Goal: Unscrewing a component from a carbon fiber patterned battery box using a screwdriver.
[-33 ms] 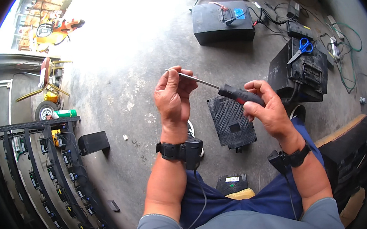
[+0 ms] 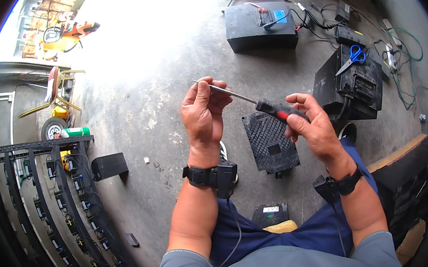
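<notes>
A screwdriver (image 2: pixel 240 96) with a black and red handle and a long metal shaft spans my two hands in mid-air. My left hand (image 2: pixel 202 111) pinches the shaft close to its tip, thumb against fingers. The handle sits in my right hand (image 2: pixel 312 124), gripped between thumb and fingers. Below and between the hands, a black box with a ribbed cover (image 2: pixel 272 143) lies on the floor, touched by neither. A dark case bearing blue-handled scissors (image 2: pixel 355 55) stands right of my right hand.
A black battery-like box (image 2: pixel 253 29) with cables lies ahead. At left stands a black rack (image 2: pixel 35 146) with rows of small modules; a small black box (image 2: pixel 109 167) is beside it. Black boxes (image 2: pixel 413 171) line the right. A chair (image 2: pixel 54 87) stands at far left.
The screwdriver has turned slightly about its shaft, so more of the handle's red patch shows. My right thumb has shifted a little along the handle; both hands stay nearly in place.
</notes>
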A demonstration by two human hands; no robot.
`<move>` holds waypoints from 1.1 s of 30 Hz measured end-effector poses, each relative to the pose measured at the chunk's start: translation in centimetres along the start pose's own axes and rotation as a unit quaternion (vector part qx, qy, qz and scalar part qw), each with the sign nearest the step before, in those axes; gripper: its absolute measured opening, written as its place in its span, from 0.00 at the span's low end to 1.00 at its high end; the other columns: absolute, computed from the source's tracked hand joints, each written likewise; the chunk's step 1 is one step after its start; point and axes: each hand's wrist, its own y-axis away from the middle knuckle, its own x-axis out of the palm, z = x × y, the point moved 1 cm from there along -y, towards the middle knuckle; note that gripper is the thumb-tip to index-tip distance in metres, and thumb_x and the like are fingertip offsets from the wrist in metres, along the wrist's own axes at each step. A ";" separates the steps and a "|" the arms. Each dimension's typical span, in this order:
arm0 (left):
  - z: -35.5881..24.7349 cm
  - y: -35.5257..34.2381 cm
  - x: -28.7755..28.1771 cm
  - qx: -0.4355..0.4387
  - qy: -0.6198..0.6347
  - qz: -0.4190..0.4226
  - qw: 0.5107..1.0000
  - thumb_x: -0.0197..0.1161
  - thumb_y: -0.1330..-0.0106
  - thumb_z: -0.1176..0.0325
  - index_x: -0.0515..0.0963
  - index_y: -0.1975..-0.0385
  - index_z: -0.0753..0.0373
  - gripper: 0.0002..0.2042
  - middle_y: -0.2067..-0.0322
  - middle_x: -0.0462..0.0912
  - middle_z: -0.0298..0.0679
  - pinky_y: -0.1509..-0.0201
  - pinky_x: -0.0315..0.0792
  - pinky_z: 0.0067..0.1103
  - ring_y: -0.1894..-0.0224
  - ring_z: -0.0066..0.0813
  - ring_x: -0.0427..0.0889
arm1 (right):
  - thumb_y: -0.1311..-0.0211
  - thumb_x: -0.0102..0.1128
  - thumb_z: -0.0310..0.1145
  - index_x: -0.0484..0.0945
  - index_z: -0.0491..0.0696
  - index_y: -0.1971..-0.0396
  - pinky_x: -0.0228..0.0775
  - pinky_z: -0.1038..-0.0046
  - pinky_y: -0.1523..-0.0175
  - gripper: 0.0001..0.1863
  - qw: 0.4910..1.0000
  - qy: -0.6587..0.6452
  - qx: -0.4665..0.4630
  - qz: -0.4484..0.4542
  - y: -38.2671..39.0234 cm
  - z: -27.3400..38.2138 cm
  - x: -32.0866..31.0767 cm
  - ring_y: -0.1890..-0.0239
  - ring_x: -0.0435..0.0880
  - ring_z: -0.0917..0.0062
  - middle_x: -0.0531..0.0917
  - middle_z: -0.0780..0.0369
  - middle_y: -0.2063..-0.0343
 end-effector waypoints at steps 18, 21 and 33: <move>0.7 0.5 -0.3 0.021 0.015 -0.032 0.999 0.59 0.24 0.64 0.82 0.58 0.62 0.09 0.63 0.89 0.45 0.60 0.86 0.30 0.65 0.34 0.89 | 0.24 0.53 0.48 0.70 0.46 0.43 0.73 0.78 0.69 0.22 0.990 -0.123 0.054 0.036 -0.6 -1.1 -0.2 0.73 0.82 0.80 0.84 0.60 0.62; 0.9 0.6 0.2 0.025 0.006 -0.059 0.998 0.60 0.25 0.63 0.81 0.58 0.61 0.09 0.63 0.89 0.45 0.62 0.86 0.30 0.67 0.35 0.89 | 0.26 0.60 0.36 0.68 0.45 0.41 0.73 0.79 0.68 0.20 0.997 -0.077 -0.028 0.004 -0.4 -0.5 -0.2 0.70 0.82 0.81 0.81 0.58 0.54; 1.0 2.3 2.1 0.035 -0.005 -0.058 0.998 0.60 0.25 0.62 0.81 0.60 0.59 0.08 0.67 0.88 0.43 0.65 0.83 0.27 0.70 0.32 0.87 | 0.31 0.61 0.31 0.68 0.44 0.39 0.75 0.78 0.65 0.23 0.996 -0.071 -0.049 0.022 1.5 0.6 -0.9 0.66 0.83 0.80 0.79 0.59 0.55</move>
